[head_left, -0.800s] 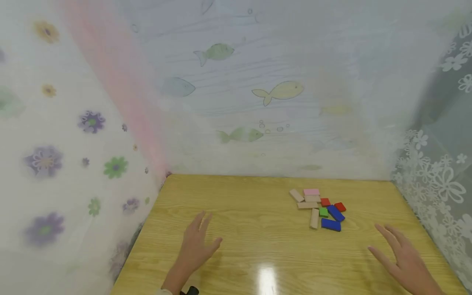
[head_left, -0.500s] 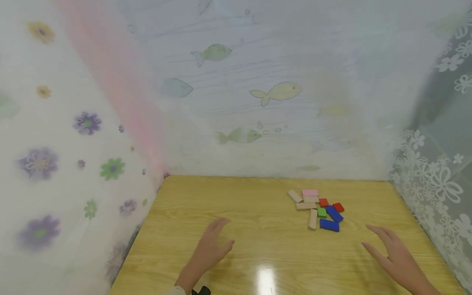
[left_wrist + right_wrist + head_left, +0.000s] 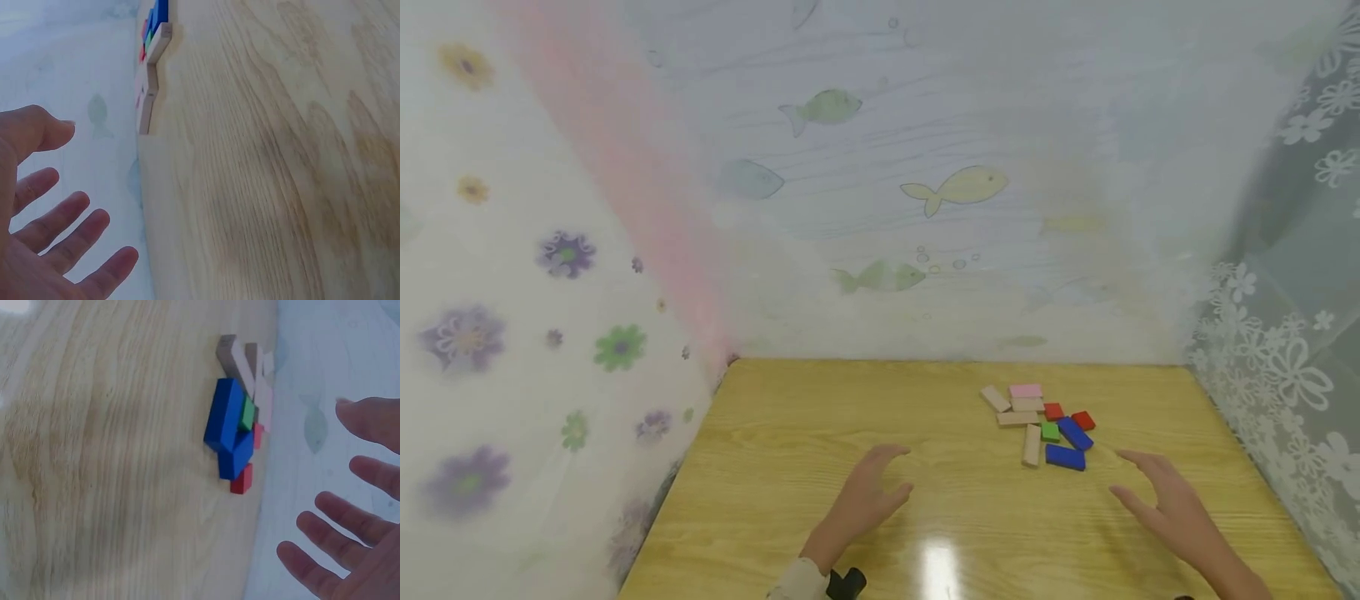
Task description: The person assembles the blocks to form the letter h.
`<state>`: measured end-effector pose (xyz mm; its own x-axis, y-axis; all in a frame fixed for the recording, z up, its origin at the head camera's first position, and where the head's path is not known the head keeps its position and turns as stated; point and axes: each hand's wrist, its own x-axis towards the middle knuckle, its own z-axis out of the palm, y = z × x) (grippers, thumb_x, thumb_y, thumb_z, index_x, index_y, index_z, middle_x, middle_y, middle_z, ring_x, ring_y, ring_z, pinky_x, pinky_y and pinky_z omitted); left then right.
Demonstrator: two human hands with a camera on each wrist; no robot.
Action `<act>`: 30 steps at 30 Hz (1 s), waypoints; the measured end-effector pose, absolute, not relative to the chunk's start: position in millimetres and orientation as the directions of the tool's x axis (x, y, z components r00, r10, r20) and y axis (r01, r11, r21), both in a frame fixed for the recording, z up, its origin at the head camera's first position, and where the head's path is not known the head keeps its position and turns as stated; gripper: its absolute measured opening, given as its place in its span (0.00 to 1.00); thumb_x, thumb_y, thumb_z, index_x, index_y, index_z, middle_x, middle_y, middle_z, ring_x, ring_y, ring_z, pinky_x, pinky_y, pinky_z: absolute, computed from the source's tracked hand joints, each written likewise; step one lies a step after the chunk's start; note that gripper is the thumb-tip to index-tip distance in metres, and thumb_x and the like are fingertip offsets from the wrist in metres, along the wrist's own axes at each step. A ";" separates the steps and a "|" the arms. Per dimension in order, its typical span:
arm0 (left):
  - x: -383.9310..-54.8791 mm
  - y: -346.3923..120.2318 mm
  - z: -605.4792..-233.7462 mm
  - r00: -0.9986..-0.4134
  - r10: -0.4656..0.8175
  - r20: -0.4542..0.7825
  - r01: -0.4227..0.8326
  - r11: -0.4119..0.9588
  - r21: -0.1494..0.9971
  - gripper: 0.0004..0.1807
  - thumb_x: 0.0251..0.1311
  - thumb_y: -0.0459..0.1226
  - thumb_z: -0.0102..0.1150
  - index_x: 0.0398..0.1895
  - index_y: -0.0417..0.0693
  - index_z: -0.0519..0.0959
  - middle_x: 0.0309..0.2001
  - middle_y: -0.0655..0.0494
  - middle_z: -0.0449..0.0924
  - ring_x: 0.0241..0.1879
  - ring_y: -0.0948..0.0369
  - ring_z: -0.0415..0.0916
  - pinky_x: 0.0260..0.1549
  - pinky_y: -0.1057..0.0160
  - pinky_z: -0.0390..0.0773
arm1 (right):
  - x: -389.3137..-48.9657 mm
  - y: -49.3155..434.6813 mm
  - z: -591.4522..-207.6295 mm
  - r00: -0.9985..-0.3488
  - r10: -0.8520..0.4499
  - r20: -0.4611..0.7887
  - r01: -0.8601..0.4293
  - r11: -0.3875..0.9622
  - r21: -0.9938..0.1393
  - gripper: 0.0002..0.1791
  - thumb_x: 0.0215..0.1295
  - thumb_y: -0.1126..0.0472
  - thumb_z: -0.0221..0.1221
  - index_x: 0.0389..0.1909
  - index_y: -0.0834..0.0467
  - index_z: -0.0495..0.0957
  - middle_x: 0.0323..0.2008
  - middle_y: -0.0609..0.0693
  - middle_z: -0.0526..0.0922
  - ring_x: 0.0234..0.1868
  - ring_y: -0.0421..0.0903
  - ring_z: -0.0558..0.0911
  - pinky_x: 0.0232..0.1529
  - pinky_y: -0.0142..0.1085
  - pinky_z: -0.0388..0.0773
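Note:
My left hand (image 3: 867,493) hovers over the table left of the blocks, fingers loosely extended, holding nothing. The right hand (image 3: 1168,507) is on the other side, nearer the pile, also with fingers spread and nothing in them. Between and beyond the hands lies a loose cluster of wooden blocks: two blue blocks (image 3: 1065,457), a green block (image 3: 1050,432), two red blocks (image 3: 1083,420), a pink block (image 3: 1026,391) and several plain wood blocks (image 3: 1032,445). In the right wrist view a blue block (image 3: 224,414) is the one closest to the camera.
The wood-grain table (image 3: 790,417) backs onto a curtain with fish drawings (image 3: 880,275). A flowered curtain (image 3: 565,350) closes the left side, and white-flowered sheer fabric (image 3: 1285,367) the right. A black object (image 3: 846,583) sits at the left wrist.
The left hand has moved right, toward the middle of the table. The right hand has moved left, closer to the blocks. The head view has shifted slightly; the blocks lie as before.

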<state>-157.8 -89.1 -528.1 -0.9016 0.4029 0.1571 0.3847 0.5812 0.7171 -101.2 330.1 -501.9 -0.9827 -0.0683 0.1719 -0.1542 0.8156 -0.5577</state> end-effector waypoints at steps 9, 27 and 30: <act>-171.8 -66.2 -534.7 -0.894 0.418 0.161 0.387 0.539 0.748 0.24 0.60 0.40 0.61 0.60 0.56 0.72 0.57 0.61 0.72 0.55 0.58 0.70 0.52 0.55 0.74 | -111.4 322.0 -513.1 -0.981 -0.093 0.169 -0.175 0.802 -0.571 0.31 0.61 0.52 0.64 0.60 0.65 0.69 0.54 0.66 0.71 0.51 0.65 0.71 0.41 0.64 0.72; -195.1 -36.8 -541.4 -0.887 0.433 0.162 0.387 0.502 0.774 0.21 0.61 0.40 0.60 0.58 0.50 0.74 0.54 0.60 0.74 0.52 0.62 0.71 0.50 0.57 0.75 | -152.9 303.1 -535.2 -0.968 -0.146 0.203 -0.241 0.763 -0.600 0.32 0.56 0.56 0.68 0.59 0.65 0.70 0.54 0.63 0.72 0.54 0.64 0.71 0.44 0.62 0.73; -200.0 -31.7 -542.3 -0.883 0.442 0.155 0.389 0.507 0.769 0.20 0.62 0.40 0.59 0.58 0.52 0.74 0.54 0.61 0.74 0.52 0.62 0.71 0.50 0.59 0.75 | -159.8 303.0 -539.6 -0.962 -0.161 0.222 -0.263 0.767 -0.585 0.32 0.55 0.57 0.69 0.58 0.66 0.70 0.53 0.65 0.73 0.53 0.66 0.71 0.45 0.64 0.72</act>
